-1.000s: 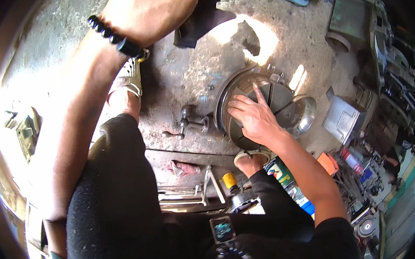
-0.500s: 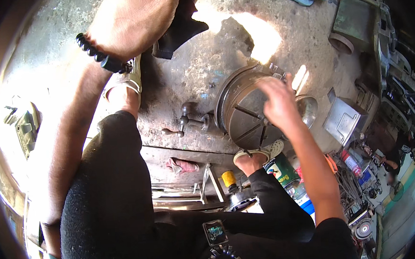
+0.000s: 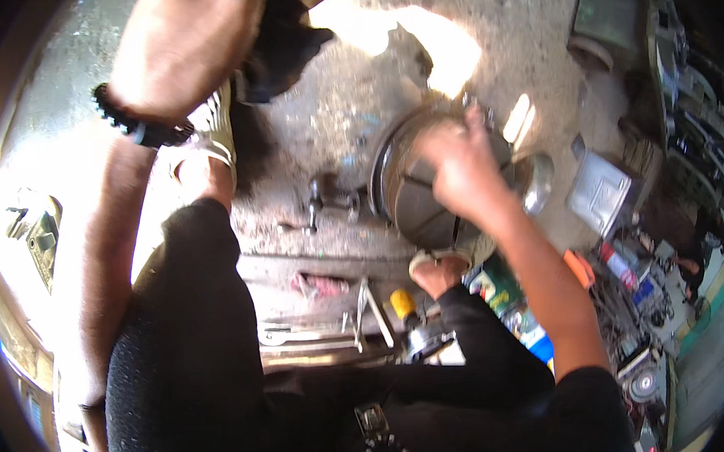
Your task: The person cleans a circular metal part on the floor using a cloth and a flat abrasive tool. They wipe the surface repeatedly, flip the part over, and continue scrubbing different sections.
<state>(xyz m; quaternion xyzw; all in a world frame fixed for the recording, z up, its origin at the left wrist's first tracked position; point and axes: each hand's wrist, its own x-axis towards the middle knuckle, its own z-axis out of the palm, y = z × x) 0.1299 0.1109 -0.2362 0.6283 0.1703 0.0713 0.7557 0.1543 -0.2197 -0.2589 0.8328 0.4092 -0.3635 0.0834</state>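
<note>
My left hand (image 3: 193,46), with a black bead bracelet on its wrist, is at the upper left. Its fingers are mostly hidden, but they seem wrapped round a black object (image 3: 281,53) whose kind I cannot make out. Over a round, slotted metal rotary table (image 3: 428,218) hangs my right hand (image 3: 462,162), blurred by motion. Its fingers and thumb look apart, and nothing shows in them. On the left side of the rotary table is a crank handle (image 3: 315,204). Whether the right hand touches the disc cannot be made out.
Both my feet rest near the work; a sandal (image 3: 439,263) is close to the disc. A silver metal bowl-like part (image 3: 535,182) and a metal box (image 3: 599,193) lie to the right. A pink rag (image 3: 320,285) and a yellow-topped item (image 3: 402,304) are nearer me.
Both hands have shifted a little to the left in the picture, and the view has moved slightly too. My right hand is more blurred over the rotary table.
</note>
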